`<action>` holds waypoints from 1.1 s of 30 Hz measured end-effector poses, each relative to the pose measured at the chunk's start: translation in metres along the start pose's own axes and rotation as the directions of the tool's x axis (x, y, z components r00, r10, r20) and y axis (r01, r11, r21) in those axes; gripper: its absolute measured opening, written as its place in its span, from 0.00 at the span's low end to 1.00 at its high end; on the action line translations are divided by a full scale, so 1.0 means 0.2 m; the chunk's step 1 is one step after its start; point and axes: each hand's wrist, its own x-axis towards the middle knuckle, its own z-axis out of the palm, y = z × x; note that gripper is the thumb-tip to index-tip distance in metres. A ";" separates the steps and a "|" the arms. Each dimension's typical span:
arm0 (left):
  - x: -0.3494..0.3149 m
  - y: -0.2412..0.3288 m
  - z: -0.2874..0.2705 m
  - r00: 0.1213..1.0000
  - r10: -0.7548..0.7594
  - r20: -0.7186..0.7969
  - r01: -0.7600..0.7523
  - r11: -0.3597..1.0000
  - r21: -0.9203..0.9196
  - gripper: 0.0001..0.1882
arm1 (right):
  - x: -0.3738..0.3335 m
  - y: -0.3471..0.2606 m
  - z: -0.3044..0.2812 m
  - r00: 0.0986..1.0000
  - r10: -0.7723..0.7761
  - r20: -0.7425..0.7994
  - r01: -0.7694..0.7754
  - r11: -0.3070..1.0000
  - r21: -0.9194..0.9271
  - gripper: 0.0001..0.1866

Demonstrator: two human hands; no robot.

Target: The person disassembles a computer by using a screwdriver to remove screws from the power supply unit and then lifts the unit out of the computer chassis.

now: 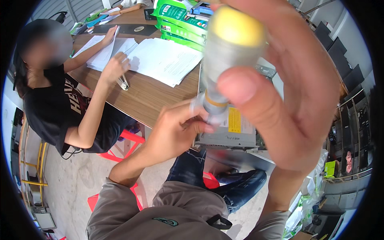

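Close to the camera, my right hand point(304, 92) curls around a screwdriver point(229, 48) with a translucent handle and a yellow butt end. The thumb presses its side, and motion blurs both. Lower down, my left hand point(170, 130) pinches the narrow end of the screwdriver, just below an orange band. Its tip is hidden by the fingers. Under and behind my hands, a grey metal computer case point(224, 140) with a yellow label point(235, 120) lies at the table edge, partly covered by my right hand.
At the left, a person point(44, 92) sits handling papers point(164, 60) on the wooden table point(140, 98). Green packages point(178, 26) are stacked at the back. Red stools point(130, 138) stand below. Shelves point(352, 132) with dark equipment line the right, above plastic bags point(306, 204).
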 end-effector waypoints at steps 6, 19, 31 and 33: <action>0.02 0.00 -0.05 0.974 0.029 0.225 -0.028 1.000 -0.005 0.22 | -0.16 0.01 -0.12 0.999 -0.034 0.041 0.034 0.999 -0.001 0.22; 0.02 -0.01 -0.10 0.972 -0.027 0.232 -0.043 0.956 0.291 0.18 | 0.00 -0.45 -0.06 -0.068 0.957 -0.280 -0.696 0.156 0.701 0.09; 0.05 -0.07 -0.04 0.982 -0.001 0.189 -0.036 0.982 0.188 0.13 | -0.04 -0.43 -0.04 -0.014 0.944 -0.329 -0.712 0.222 0.666 0.11; 0.03 0.03 -0.01 0.995 0.086 0.058 -0.090 0.993 0.072 0.15 | -0.13 -0.47 -0.10 -0.010 0.938 -0.345 -0.716 0.234 0.658 0.11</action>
